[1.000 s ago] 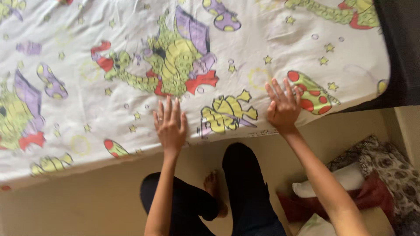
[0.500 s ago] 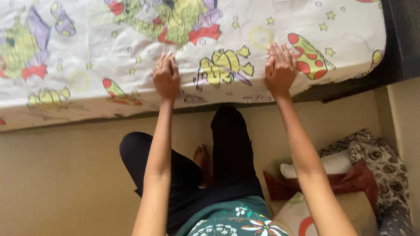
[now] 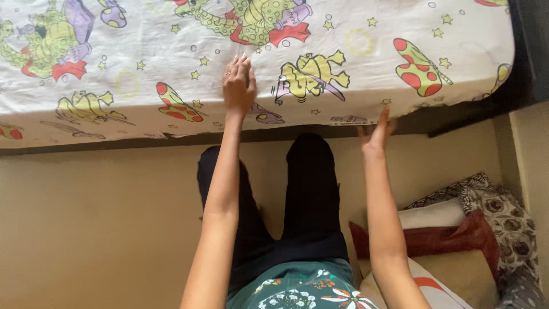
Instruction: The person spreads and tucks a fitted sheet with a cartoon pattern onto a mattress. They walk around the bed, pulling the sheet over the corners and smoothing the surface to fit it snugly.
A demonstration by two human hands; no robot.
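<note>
A white bed sheet (image 3: 143, 68) printed with yellow, purple and red cartoon figures covers the mattress across the top of the view. My left hand (image 3: 238, 87) lies flat on the sheet near its front edge, fingers together. My right hand (image 3: 374, 130) is at the lower side edge of the mattress, fingers pointing up against the sheet's hem, partly under the edge. Whether it pinches the fabric is hidden. My dark trousers (image 3: 309, 189) are below, between my arms.
A pile of pillows and patterned bedding (image 3: 469, 229) lies on the floor at the lower right. A dark bed frame (image 3: 529, 51) shows at the top right corner. The beige floor (image 3: 91, 229) spreads to the left.
My right hand slid off the top of the sheet down to the mattress's side edge. My left hand shifted slightly right and stayed flat. The view shifted toward the floor.
</note>
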